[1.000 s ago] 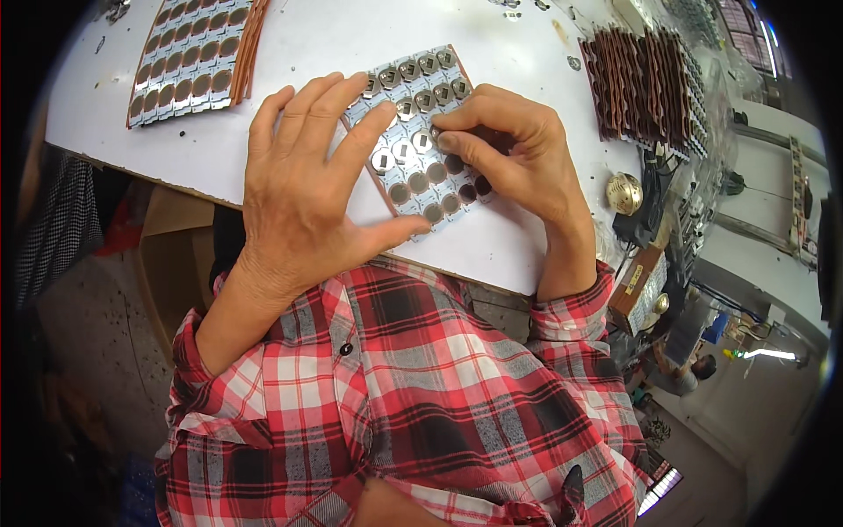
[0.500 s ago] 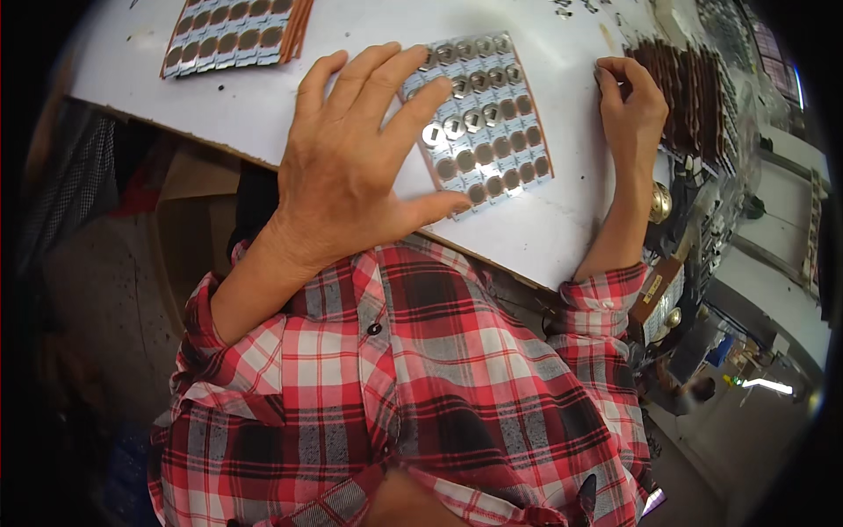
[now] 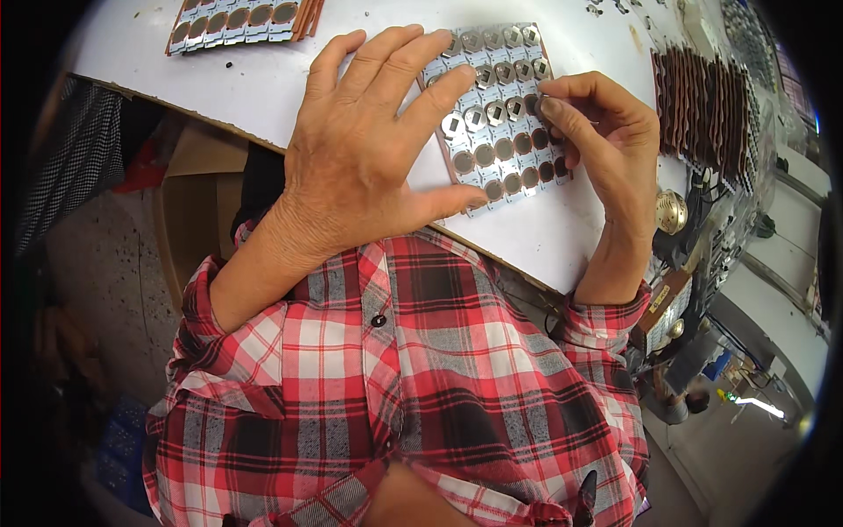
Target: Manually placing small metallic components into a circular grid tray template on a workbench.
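A flat panel of joined pale-blue circuit boards [image 3: 515, 164] lies on the white table. Its upper rows carry shiny metal clips [image 3: 494, 111] with a dark opening in the middle, while the lower rows show bare dark round discs. My left hand [image 3: 360, 149] is spread open along the panel's left side, fingertips and thumb lying over that edge. Over the panel's right side is my right hand [image 3: 619, 136], thumb and forefinger pinched at the right end of the third row. Whatever sits between those fingertips is hidden.
A stack of similar panels [image 3: 237, 19] lies at the far left. Many brown-edged panels [image 3: 702, 101] stand in a row at the right. Loose small metal pieces [image 3: 606, 7] are scattered at the far side. Below the table's left edge is a cardboard box [image 3: 189, 193].
My right hand has moved left, from the bare table onto the panel's right side. The panel now appears slightly further right in view, and my left hand stays spread on it.
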Motion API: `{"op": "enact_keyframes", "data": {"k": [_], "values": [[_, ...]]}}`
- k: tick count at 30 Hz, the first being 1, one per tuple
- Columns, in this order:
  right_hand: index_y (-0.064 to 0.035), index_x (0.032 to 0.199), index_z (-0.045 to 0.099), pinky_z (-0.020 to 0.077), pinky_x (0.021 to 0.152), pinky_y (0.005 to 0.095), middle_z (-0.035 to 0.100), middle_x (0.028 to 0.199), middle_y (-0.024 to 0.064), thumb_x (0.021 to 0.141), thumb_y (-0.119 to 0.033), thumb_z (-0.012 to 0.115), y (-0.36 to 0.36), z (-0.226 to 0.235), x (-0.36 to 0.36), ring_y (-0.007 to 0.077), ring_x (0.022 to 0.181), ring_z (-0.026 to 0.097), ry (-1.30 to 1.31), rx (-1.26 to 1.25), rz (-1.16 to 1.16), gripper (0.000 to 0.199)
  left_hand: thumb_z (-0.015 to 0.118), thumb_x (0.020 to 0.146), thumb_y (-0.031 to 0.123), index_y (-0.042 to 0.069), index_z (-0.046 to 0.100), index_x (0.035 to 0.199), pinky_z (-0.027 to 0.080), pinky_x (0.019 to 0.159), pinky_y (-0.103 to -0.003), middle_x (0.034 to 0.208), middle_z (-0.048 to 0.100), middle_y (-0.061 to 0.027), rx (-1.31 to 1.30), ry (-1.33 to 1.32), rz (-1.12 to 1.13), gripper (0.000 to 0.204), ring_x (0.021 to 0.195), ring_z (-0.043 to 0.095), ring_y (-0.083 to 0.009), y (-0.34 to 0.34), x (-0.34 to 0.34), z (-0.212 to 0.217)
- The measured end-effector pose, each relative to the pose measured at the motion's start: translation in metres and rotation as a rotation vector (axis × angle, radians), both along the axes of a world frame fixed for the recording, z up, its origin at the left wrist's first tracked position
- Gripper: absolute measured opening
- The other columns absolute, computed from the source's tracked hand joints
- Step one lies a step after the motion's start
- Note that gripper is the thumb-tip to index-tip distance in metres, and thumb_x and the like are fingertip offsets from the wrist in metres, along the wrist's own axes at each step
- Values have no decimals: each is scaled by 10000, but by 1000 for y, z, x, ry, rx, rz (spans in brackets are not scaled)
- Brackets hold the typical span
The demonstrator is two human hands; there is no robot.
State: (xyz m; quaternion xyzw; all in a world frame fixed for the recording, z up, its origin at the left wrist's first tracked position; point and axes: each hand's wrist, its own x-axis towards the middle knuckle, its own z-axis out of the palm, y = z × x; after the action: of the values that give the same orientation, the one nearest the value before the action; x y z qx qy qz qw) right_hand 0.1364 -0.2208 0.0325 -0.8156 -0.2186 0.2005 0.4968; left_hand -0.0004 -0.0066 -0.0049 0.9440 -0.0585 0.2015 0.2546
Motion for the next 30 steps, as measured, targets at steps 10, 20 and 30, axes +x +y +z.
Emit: {"op": "enact_keyframes", "data": {"k": [10,20,30], "values": [[4,1041,745,468,571,164,739,859,10,919,-21,765,-1,0,-3,24,679,621,80,30,-26,126,944,558,533,153,649,1371,349,1175,-532,1458,581,-131,4,5,2,945,1382,523,-333,-1,0,-1],[30,992,758,530,685,226,711,850,30,886,40,756,-5,-11,1,80,780,667,-198,28,106,106,944,563,551,152,649,1368,352,1175,-526,1452,581,-133,-1,19,-3,946,1385,519,-327,0,0,-1],[11,1040,767,500,642,224,682,841,22,866,63,738,-2,-8,-3,67,732,627,-284,-24,136,184,962,544,507,147,651,1364,347,1176,-529,1453,581,-131,-17,16,2,948,1387,516,-329,-1,1,1]]}}
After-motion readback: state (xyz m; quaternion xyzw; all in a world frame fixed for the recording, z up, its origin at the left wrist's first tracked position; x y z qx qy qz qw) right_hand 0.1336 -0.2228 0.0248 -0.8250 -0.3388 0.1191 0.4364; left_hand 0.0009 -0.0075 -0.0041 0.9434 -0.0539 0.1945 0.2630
